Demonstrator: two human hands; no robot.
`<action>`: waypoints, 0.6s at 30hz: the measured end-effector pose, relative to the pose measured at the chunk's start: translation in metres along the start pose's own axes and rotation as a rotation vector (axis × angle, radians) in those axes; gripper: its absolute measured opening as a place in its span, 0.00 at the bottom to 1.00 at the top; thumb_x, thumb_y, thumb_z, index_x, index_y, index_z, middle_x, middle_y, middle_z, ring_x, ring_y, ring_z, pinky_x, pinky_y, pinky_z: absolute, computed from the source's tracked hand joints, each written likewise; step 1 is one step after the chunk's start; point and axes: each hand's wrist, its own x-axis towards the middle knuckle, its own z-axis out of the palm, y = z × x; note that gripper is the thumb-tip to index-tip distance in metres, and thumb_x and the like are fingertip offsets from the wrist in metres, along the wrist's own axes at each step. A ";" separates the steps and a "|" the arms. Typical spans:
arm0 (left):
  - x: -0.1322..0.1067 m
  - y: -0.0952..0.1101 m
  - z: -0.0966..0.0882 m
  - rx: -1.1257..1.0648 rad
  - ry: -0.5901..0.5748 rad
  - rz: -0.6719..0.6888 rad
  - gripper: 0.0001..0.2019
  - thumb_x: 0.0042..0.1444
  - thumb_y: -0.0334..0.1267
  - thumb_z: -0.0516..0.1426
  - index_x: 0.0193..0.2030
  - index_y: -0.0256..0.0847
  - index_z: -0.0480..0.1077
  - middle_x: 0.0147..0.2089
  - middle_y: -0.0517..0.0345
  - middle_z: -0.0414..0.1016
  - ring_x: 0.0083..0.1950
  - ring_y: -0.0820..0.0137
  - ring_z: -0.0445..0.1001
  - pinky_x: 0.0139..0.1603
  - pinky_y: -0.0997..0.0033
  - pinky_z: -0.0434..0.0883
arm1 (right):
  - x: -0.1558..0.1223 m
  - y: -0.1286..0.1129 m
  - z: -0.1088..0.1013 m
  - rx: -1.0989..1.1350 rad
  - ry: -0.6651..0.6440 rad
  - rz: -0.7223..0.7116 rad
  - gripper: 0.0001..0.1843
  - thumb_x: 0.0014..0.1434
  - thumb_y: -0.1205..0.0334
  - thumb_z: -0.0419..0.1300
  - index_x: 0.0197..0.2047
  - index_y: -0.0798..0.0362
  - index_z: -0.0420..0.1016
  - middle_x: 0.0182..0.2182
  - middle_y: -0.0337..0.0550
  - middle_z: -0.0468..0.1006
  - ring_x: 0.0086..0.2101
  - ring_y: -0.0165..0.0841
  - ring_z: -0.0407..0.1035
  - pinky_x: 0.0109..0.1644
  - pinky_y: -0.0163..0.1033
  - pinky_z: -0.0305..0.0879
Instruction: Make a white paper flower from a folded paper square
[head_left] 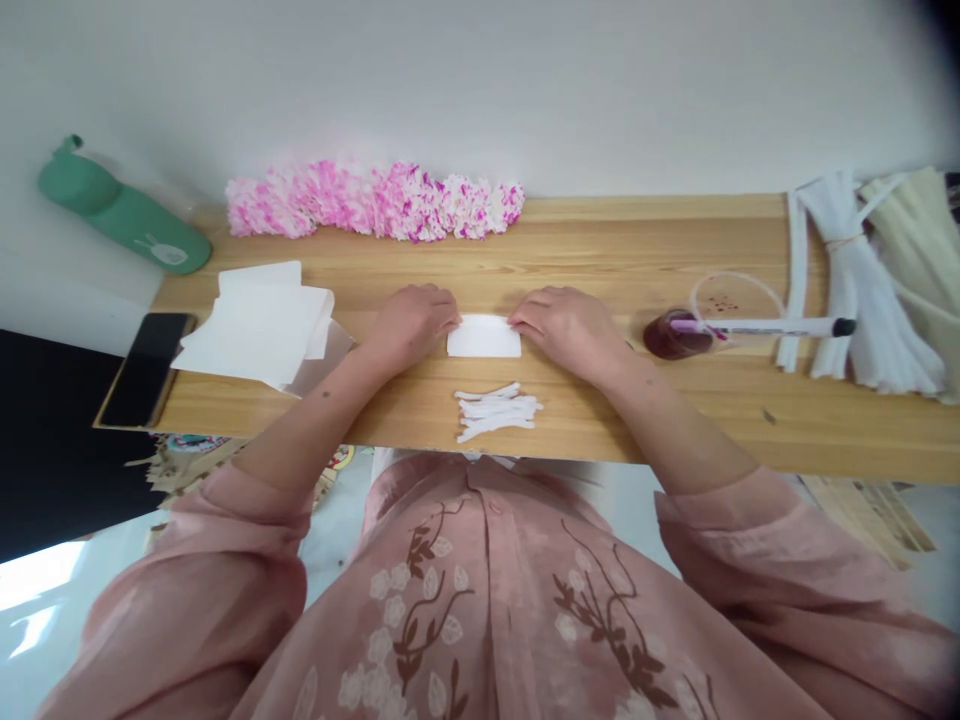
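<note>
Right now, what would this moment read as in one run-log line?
left hand: at white paper, far left corner | right hand: at its far right corner | white strips: small pile, nearer the person

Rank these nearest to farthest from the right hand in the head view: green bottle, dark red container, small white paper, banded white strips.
1. Small white paper: at the right hand, on its left.
2. Dark red container: right of that hand.
3. Banded white strips: farther right.
4. Green bottle: far left, against the wall.

Green bottle [124,212], dark phone [144,370], pale wall [600,90]
</note>
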 end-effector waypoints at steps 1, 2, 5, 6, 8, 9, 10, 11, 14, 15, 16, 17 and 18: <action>0.000 -0.001 0.000 0.003 0.001 0.008 0.13 0.64 0.38 0.51 0.35 0.37 0.75 0.42 0.47 0.79 0.43 0.61 0.73 0.41 0.62 0.65 | 0.000 -0.001 -0.001 -0.009 -0.004 -0.003 0.14 0.67 0.62 0.51 0.37 0.52 0.78 0.37 0.48 0.81 0.37 0.40 0.72 0.40 0.44 0.61; 0.000 -0.002 0.001 0.003 0.004 0.016 0.13 0.65 0.38 0.51 0.36 0.37 0.76 0.43 0.47 0.80 0.42 0.61 0.74 0.41 0.62 0.65 | 0.001 -0.001 -0.002 -0.017 -0.007 -0.005 0.14 0.67 0.62 0.51 0.37 0.52 0.78 0.36 0.48 0.81 0.37 0.40 0.71 0.39 0.43 0.60; -0.001 -0.003 0.002 -0.010 0.017 0.035 0.13 0.65 0.38 0.51 0.36 0.37 0.76 0.43 0.47 0.80 0.42 0.62 0.74 0.42 0.62 0.66 | 0.002 -0.002 -0.003 -0.035 -0.016 -0.009 0.14 0.67 0.63 0.51 0.37 0.53 0.77 0.35 0.49 0.80 0.35 0.40 0.70 0.37 0.43 0.58; -0.001 -0.004 0.002 -0.013 0.023 0.037 0.13 0.65 0.38 0.51 0.36 0.37 0.76 0.43 0.47 0.80 0.42 0.62 0.74 0.42 0.63 0.66 | 0.002 -0.002 -0.003 -0.041 -0.021 -0.007 0.14 0.68 0.62 0.51 0.37 0.53 0.77 0.35 0.49 0.80 0.35 0.40 0.70 0.37 0.43 0.58; -0.001 -0.003 0.002 -0.006 0.028 0.037 0.14 0.65 0.38 0.51 0.36 0.36 0.76 0.43 0.47 0.80 0.42 0.63 0.74 0.42 0.63 0.66 | 0.002 -0.002 -0.003 -0.062 -0.034 -0.003 0.15 0.68 0.62 0.50 0.35 0.53 0.76 0.34 0.48 0.80 0.35 0.40 0.70 0.36 0.43 0.57; -0.001 -0.002 0.002 0.006 0.025 0.036 0.14 0.65 0.38 0.51 0.36 0.36 0.76 0.43 0.47 0.80 0.42 0.62 0.74 0.42 0.63 0.66 | 0.003 -0.002 -0.003 -0.075 -0.041 -0.001 0.15 0.68 0.62 0.50 0.35 0.53 0.76 0.34 0.48 0.80 0.35 0.40 0.70 0.35 0.42 0.56; -0.001 -0.001 0.002 0.021 0.019 0.035 0.14 0.65 0.38 0.51 0.36 0.36 0.76 0.42 0.47 0.80 0.41 0.62 0.74 0.41 0.63 0.66 | 0.002 -0.003 -0.003 -0.087 -0.046 0.002 0.15 0.68 0.62 0.50 0.35 0.52 0.76 0.34 0.48 0.80 0.35 0.40 0.70 0.35 0.42 0.56; -0.001 0.000 0.001 0.037 0.009 0.036 0.14 0.66 0.38 0.50 0.35 0.36 0.75 0.42 0.47 0.80 0.41 0.62 0.74 0.41 0.63 0.66 | 0.002 -0.004 -0.003 -0.099 -0.047 0.005 0.15 0.68 0.62 0.50 0.36 0.52 0.76 0.34 0.48 0.80 0.35 0.40 0.70 0.35 0.42 0.56; 0.000 0.004 0.000 0.079 -0.018 0.034 0.15 0.66 0.36 0.49 0.35 0.35 0.75 0.40 0.46 0.79 0.41 0.62 0.73 0.41 0.63 0.66 | 0.001 -0.008 -0.004 -0.136 -0.044 0.018 0.14 0.68 0.62 0.50 0.39 0.53 0.76 0.35 0.49 0.79 0.36 0.40 0.69 0.35 0.42 0.55; 0.000 0.005 0.000 0.087 -0.021 0.029 0.15 0.66 0.36 0.49 0.35 0.34 0.75 0.39 0.46 0.78 0.41 0.61 0.73 0.41 0.63 0.66 | 0.001 -0.009 -0.004 -0.147 -0.046 0.022 0.14 0.68 0.62 0.49 0.39 0.53 0.76 0.35 0.48 0.79 0.36 0.40 0.69 0.35 0.42 0.55; 0.000 0.005 0.000 0.091 -0.024 0.022 0.15 0.66 0.35 0.48 0.35 0.34 0.74 0.39 0.46 0.78 0.41 0.61 0.73 0.41 0.63 0.66 | 0.000 -0.010 -0.004 -0.156 -0.048 0.027 0.14 0.69 0.62 0.49 0.39 0.54 0.76 0.35 0.48 0.79 0.36 0.40 0.69 0.35 0.41 0.55; 0.001 0.006 0.000 0.091 -0.028 0.018 0.15 0.65 0.35 0.48 0.35 0.34 0.74 0.38 0.46 0.78 0.41 0.61 0.73 0.41 0.63 0.66 | 0.000 -0.010 -0.004 -0.161 -0.051 0.032 0.15 0.69 0.62 0.48 0.39 0.54 0.75 0.35 0.48 0.79 0.36 0.39 0.69 0.35 0.41 0.55; 0.001 0.006 -0.001 0.088 -0.032 0.013 0.14 0.65 0.34 0.49 0.35 0.34 0.74 0.38 0.46 0.77 0.40 0.62 0.72 0.41 0.63 0.66 | 0.000 -0.010 -0.003 -0.160 -0.052 0.036 0.15 0.69 0.62 0.48 0.39 0.54 0.75 0.35 0.49 0.79 0.37 0.39 0.69 0.35 0.41 0.56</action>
